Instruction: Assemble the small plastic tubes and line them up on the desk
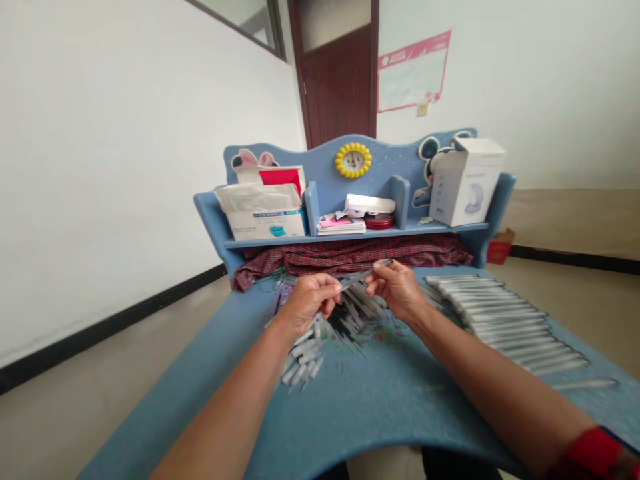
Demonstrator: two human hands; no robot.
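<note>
My left hand [313, 303] and my right hand [395, 290] are raised just above a blue wooden desk [380, 407]. Both pinch a slim grey pen-like tube [363, 277], the left near one end and the right near the other. Beneath them lies a loose heap of similar tubes [305, 357], some with dark parts. To the right of my right hand, several tubes lie side by side in a neat row [505, 323]. A single tube [585, 384] lies apart near the desk's right edge.
A red plaid cloth [350, 257] lies behind the heap, below a blue shelf [360, 233]. The shelf holds a face mask box [265, 227], a white box [465, 190], papers and a yellow-rimmed clock [353, 160]. The floor shows beyond the desk's edges.
</note>
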